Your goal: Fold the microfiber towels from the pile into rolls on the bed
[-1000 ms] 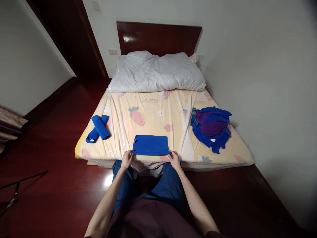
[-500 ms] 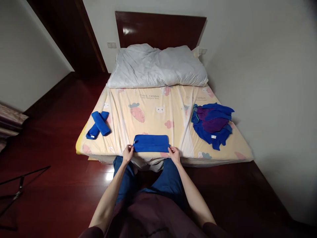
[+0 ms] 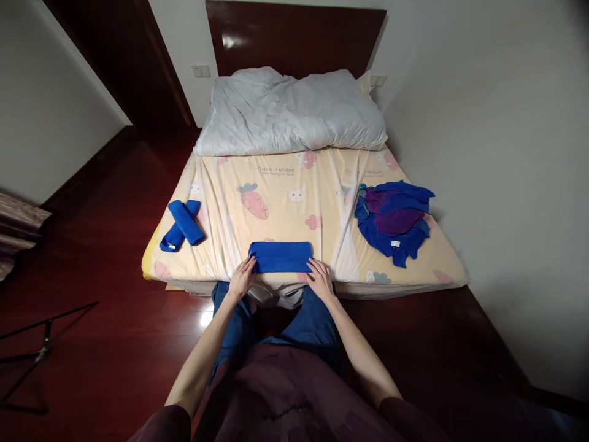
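A blue towel (image 3: 281,258), folded into a flat strip, lies crosswise near the front edge of the bed. My left hand (image 3: 242,279) rests its fingertips on the towel's left end, fingers stretched out rather than pinched. At the right end, my right hand (image 3: 320,279) touches the cloth with its fingers apart. Two rolled blue towels (image 3: 186,224) lie crossed, one over the other, on the left of the bed. To the right is a loose heap of blue and purple cloths (image 3: 394,221) with a white tag showing.
The bed (image 3: 276,215) has a yellow sheet printed with rabbits and carrots. A pale grey quilt (image 3: 294,116) is bunched below the dark headboard (image 3: 294,37). A black metal stand (image 3: 43,344) is on the floor at left, with a curtain (image 3: 18,230) beyond it.
My fingers have gone from pinching the towel's two near corners to lying spread on its ends. The view has tipped slightly downward.
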`<state>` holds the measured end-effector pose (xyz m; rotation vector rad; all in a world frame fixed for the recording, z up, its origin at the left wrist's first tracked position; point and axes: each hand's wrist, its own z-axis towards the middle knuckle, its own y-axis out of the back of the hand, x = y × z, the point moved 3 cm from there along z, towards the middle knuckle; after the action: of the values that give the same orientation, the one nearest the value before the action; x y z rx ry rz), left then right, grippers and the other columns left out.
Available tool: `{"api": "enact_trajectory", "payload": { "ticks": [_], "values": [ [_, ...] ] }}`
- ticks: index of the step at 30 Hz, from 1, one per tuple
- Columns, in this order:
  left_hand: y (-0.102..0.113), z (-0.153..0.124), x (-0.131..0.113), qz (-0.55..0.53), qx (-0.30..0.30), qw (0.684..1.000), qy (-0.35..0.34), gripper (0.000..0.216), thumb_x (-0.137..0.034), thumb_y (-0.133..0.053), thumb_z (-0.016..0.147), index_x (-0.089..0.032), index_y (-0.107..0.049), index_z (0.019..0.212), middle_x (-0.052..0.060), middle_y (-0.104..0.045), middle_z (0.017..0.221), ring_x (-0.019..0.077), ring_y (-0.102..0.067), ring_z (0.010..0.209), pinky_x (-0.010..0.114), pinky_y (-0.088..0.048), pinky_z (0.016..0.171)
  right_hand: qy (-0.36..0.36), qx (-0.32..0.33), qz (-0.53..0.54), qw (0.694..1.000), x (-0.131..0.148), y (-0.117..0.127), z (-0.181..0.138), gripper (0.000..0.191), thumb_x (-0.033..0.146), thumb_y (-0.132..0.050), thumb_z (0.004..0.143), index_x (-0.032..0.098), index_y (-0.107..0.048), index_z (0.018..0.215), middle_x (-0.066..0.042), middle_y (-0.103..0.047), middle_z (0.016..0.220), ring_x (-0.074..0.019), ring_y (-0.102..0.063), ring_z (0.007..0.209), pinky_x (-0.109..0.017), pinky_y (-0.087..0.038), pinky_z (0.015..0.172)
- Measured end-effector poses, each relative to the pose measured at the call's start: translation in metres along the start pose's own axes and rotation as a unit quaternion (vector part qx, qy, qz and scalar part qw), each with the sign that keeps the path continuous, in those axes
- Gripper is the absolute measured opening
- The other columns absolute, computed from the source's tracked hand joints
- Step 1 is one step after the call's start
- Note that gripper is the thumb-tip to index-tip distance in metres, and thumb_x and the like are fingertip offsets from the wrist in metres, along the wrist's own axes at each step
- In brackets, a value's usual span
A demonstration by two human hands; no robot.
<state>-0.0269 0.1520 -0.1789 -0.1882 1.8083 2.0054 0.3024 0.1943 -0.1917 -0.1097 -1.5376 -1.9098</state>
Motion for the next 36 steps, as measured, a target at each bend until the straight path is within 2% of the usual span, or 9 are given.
{"api": "enact_trajectory", "payload": {
  "ticks": [3,6,11,16,20,24,27,31,36],
  "values": [
    [-0.006,0.007,0.003,0.025,0.02,0.999,0.015,0.063,-0.007,-0.044,0.083,-0.015,-0.044,0.145,0.01,-0.043,0.154,0.0238,-0.035,0.144,0.041,-0.034,0.115,-0.008,0.029,-0.03,0.999,-0.002,-0.003,0.006,0.05,0.019,-0.047,0.089,0.019,-0.053,0.139,-0.01,-0.052,0.147,-0.026,-0.042,0.137,-0.046,-0.036,0.108],
    [-0.007,0.015,0.005,0.04,0.024,0.999,0.023,0.062,-0.005,-0.042,0.083,-0.016,-0.046,0.144,0.011,-0.045,0.152,0.025,-0.038,0.143,0.043,-0.036,0.113,-0.013,0.039,-0.048,0.998,-0.003,-0.005,0.017,0.057,0.012,-0.047,0.085,0.018,-0.05,0.142,-0.01,-0.05,0.148,-0.0261,-0.043,0.135,-0.045,-0.037,0.106],
    [0.0,0.025,0.007,0.046,0.042,0.998,0.031,0.058,-0.006,-0.042,0.084,-0.017,-0.05,0.141,0.013,-0.054,0.145,0.0275,-0.044,0.137,0.043,-0.04,0.106,-0.015,0.056,-0.049,0.997,-0.007,-0.005,0.028,0.055,0.005,-0.05,0.08,0.018,-0.057,0.133,-0.011,-0.059,0.138,-0.0271,-0.05,0.126,-0.044,-0.04,0.1],
    [0.011,0.01,0.015,0.024,0.056,0.998,0.031,0.058,-0.007,-0.048,0.079,-0.018,-0.056,0.135,0.014,-0.066,0.127,0.0296,-0.052,0.124,0.045,-0.041,0.101,0.011,0.063,0.014,0.998,-0.014,0.004,0.013,0.047,0.007,-0.049,0.082,0.022,-0.061,0.125,-0.008,-0.066,0.125,-0.0259,-0.053,0.119,-0.044,-0.041,0.099],
    [0.007,-0.011,0.03,-0.075,0.045,0.994,0.062,0.053,-0.015,-0.051,0.081,-0.025,-0.059,0.132,0.007,-0.068,0.124,0.0287,-0.052,0.117,0.047,-0.041,0.102,-0.009,0.049,0.118,0.992,-0.024,0.001,0.001,0.046,0.008,-0.045,0.081,0.024,-0.061,0.121,-0.007,-0.066,0.12,-0.0236,-0.054,0.117,-0.042,-0.044,0.102],
    [-0.002,-0.016,0.038,-0.184,-0.011,0.976,0.115,0.04,-0.029,-0.048,0.089,-0.022,-0.062,0.126,0.008,-0.069,0.116,0.0248,-0.055,0.11,0.042,-0.045,0.101,-0.073,0.006,0.164,0.984,-0.035,-0.01,0.003,0.035,0.019,-0.049,0.084,0.023,-0.063,0.115,-0.009,-0.067,0.111,-0.026,-0.057,0.111,-0.044,-0.048,0.097],
    [-0.004,-0.009,0.039,-0.207,-0.049,0.963,0.164,0.04,-0.041,-0.05,0.09,-0.017,-0.065,0.119,0.01,-0.069,0.101,0.0248,-0.059,0.104,0.04,-0.049,0.096,-0.119,-0.006,0.176,0.977,-0.042,-0.018,0.009,0.027,0.035,-0.052,0.088,0.02,-0.066,0.105,-0.01,-0.068,0.099,-0.0256,-0.062,0.096,-0.041,-0.052,0.087],
    [-0.002,0.008,0.038,-0.217,-0.062,0.947,0.23,0.045,-0.05,-0.048,0.09,-0.016,-0.067,0.113,0.009,-0.07,0.088,0.0253,-0.064,0.096,0.039,-0.051,0.09,-0.186,-0.007,0.186,0.965,-0.048,-0.026,0.017,0.044,0.059,-0.048,0.089,0.018,-0.066,0.092,-0.008,-0.069,0.081,-0.0235,-0.065,0.078,-0.035,-0.054,0.075],
    [0.001,0.024,0.04,-0.251,-0.06,0.918,0.302,0.044,-0.054,-0.051,0.088,-0.017,-0.066,0.108,0.007,-0.075,0.087,0.0228,-0.07,0.086,0.033,-0.052,0.08,-0.238,-0.037,0.202,0.949,-0.05,-0.032,0.026,0.059,0.069,-0.049,0.083,0.016,-0.068,0.098,-0.014,-0.074,0.09,-0.0278,-0.07,0.086,-0.039,-0.056,0.079]
  ]
}}
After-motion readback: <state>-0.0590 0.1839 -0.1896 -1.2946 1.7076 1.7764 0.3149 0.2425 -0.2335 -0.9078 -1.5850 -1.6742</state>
